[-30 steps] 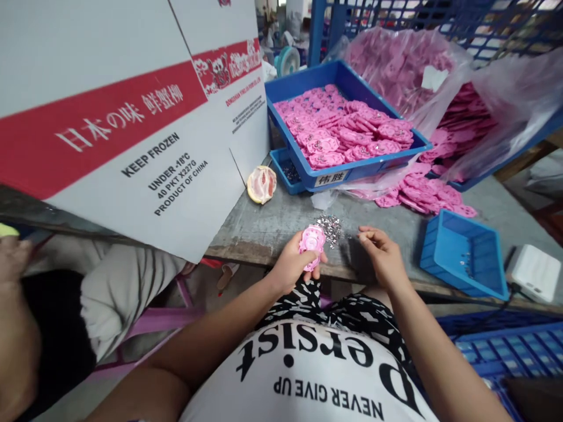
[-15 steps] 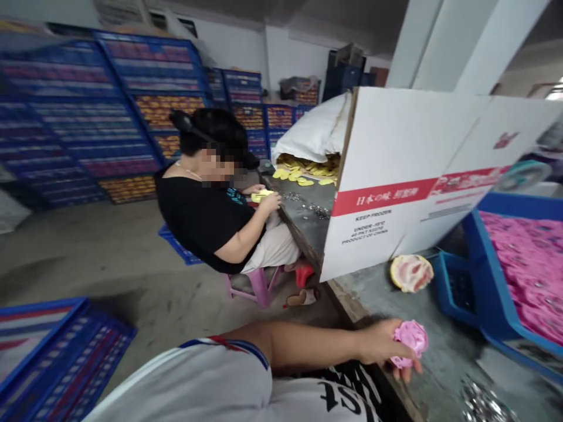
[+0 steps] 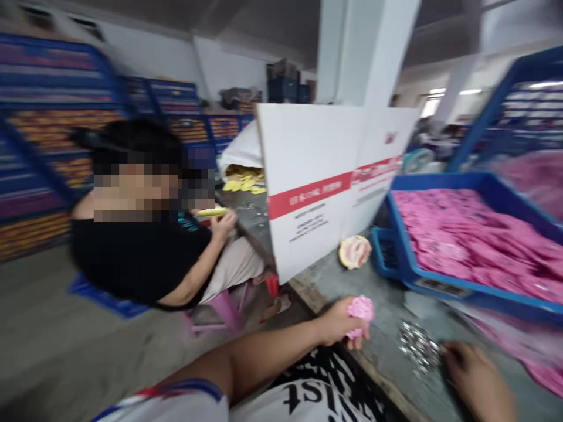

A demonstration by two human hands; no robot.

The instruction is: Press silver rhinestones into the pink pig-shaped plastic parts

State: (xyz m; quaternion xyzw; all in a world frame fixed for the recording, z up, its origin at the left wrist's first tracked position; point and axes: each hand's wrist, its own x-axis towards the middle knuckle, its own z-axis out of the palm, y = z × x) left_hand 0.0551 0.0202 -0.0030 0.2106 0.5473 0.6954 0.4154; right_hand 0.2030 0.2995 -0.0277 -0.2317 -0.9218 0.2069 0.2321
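My left hand (image 3: 341,323) is closed around a round pink piece (image 3: 361,309) with a ruffled, moulded surface, just above the table's near edge. What the piece is made of I cannot make out. To its right lies a heap of small shiny metal parts (image 3: 416,346) on the grey table (image 3: 382,328). My right hand (image 3: 477,378) is at the right side of that heap, its fingertips close to the parts. It is smeared by motion, so its grip does not show.
A blue crate (image 3: 433,280) full of pink pieces stands at right, beside a small blue tray (image 3: 385,258). A yellow-rimmed round item (image 3: 354,252) lies before a white cardboard panel (image 3: 316,234). At left a seated co-worker (image 3: 145,252) holds a yellow piece (image 3: 212,212).
The view has swung to the right, bringing more of the pink-filled crate into sight. My right hand has come into view by the metal parts. My left hand still holds the pink piece.
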